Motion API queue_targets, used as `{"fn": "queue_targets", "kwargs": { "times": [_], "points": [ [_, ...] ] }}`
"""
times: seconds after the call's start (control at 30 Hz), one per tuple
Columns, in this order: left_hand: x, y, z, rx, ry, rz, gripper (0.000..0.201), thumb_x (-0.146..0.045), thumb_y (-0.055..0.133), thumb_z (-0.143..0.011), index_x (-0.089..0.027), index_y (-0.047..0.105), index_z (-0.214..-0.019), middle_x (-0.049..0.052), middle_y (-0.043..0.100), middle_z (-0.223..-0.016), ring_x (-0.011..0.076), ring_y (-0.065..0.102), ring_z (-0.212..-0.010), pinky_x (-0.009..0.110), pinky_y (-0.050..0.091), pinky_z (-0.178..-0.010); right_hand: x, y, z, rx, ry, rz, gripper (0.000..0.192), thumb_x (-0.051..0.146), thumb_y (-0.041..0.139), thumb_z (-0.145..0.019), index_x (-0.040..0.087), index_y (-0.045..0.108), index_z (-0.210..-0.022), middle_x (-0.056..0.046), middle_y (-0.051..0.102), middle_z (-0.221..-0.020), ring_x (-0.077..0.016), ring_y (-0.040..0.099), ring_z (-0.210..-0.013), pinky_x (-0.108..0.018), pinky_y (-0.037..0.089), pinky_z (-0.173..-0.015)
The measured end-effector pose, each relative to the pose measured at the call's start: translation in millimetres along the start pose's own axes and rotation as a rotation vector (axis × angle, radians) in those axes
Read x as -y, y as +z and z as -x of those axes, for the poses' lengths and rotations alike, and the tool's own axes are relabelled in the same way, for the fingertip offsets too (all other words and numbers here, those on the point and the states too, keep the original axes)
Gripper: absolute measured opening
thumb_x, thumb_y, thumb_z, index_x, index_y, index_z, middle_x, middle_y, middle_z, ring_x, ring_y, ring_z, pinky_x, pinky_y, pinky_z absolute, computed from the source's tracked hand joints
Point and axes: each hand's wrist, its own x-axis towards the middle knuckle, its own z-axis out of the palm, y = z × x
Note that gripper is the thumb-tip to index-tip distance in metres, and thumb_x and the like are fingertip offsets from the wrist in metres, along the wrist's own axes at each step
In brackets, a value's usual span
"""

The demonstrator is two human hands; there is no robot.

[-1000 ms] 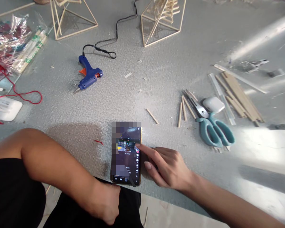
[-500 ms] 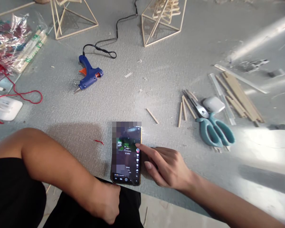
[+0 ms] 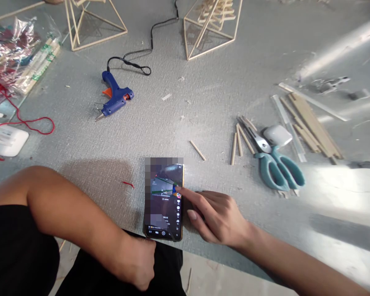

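A phone (image 3: 164, 201) with a lit screen lies flat near the front edge of the grey table (image 3: 203, 94). My right hand (image 3: 214, 216) rests beside it on the right, the index fingertip touching the right edge of the screen. My left hand (image 3: 137, 263) hangs below the table edge, fingers curled, just under the phone's bottom end; it holds nothing that I can see. My left forearm crosses the lower left of the view.
A blue glue gun (image 3: 114, 98) with a black cord lies at centre left. Teal scissors (image 3: 276, 164), a small white case (image 3: 276, 135) and several wooden sticks (image 3: 308, 123) lie right. Two stick frames (image 3: 208, 28) stand at the back. Plastic bags (image 3: 15, 53) and red string (image 3: 21, 123) lie left.
The picture on the phone screen has changed. Both hands stay where they were.
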Motion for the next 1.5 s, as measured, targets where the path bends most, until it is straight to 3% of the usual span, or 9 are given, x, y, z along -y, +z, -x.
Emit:
{"fn": "queue_targets", "kwargs": {
  "times": [0.27, 0.5, 0.9, 1.07, 1.2, 1.5],
  "points": [
    [2.7, 7.5, 0.8, -0.033, 0.026, 0.040, 0.024, -0.019, 0.083, -0.064, -0.034, 0.066, -0.055, -0.006, 0.065, -0.061, 0.0183, 0.054, -0.056, 0.040, 0.034, -0.053, 0.6, -0.6, -0.6, 0.008, 0.001, -0.008, 0.042, 0.026, 0.035, -0.109, 0.010, 0.047, -0.146, -0.001, 0.069, -0.074, -0.0147, 0.065, -0.055, -0.028, 0.053, -0.048],
    [0.4, -0.3, 0.8, 0.027, -0.021, 0.023, 0.028, -0.016, 0.085, -0.060, -0.032, 0.063, -0.054, -0.007, 0.062, -0.058, 0.0196, 0.057, -0.059, 0.041, 0.035, -0.055, 0.5, -0.8, -0.6, 0.007, -0.006, -0.003, 0.040, 0.028, 0.033, -0.111, 0.009, 0.050, -0.142, -0.001, 0.069, -0.073, -0.0141, 0.065, -0.055, -0.027, 0.053, -0.049],
    [0.7, 10.1, -0.9, 0.087, 0.024, 0.056, 0.023, -0.018, 0.081, -0.062, -0.032, 0.064, -0.056, -0.005, 0.060, -0.059, 0.0213, 0.062, -0.064, 0.042, 0.040, -0.058, 1.1, -0.8, -1.8, -0.007, -0.018, 0.027, 0.038, 0.027, 0.030, -0.113, 0.008, 0.053, -0.135, 0.001, 0.065, -0.068, -0.0136, 0.060, -0.051, -0.028, 0.049, -0.047],
    [0.0, 4.7, -4.2, 0.134, 0.002, 0.045, 0.028, -0.017, 0.085, -0.061, -0.031, 0.063, -0.054, -0.005, 0.054, -0.055, 0.0203, 0.060, -0.062, 0.041, 0.041, -0.056, 0.4, -0.6, -1.1, -0.011, -0.022, 0.029, 0.038, 0.028, 0.029, -0.113, 0.008, 0.052, -0.137, -0.003, 0.072, -0.077, -0.0139, 0.067, -0.057, -0.027, 0.053, -0.050],
    [1.6, -1.8, -4.7, 0.173, 0.008, 0.052, 0.027, -0.020, 0.087, -0.060, -0.032, 0.063, -0.055, -0.005, 0.051, -0.055, 0.0205, 0.061, -0.063, 0.041, 0.042, -0.055, 0.5, -0.3, -2.7, -0.013, -0.024, 0.040, 0.038, 0.028, 0.029, -0.113, 0.008, 0.053, -0.135, -0.001, 0.068, -0.070, -0.0137, 0.064, -0.053, -0.027, 0.052, -0.048],
    [3.2, -5.0, -2.1, 0.151, 0.021, 0.045, 0.026, -0.019, 0.085, -0.061, -0.031, 0.063, -0.056, -0.005, 0.056, -0.057, 0.0206, 0.059, -0.060, 0.040, 0.036, -0.054, 0.2, -0.6, -2.4, -0.013, -0.026, 0.041, 0.038, 0.028, 0.029, -0.113, 0.007, 0.054, -0.133, -0.001, 0.068, -0.071, -0.0135, 0.066, -0.055, -0.026, 0.053, -0.049]
  ]
}}
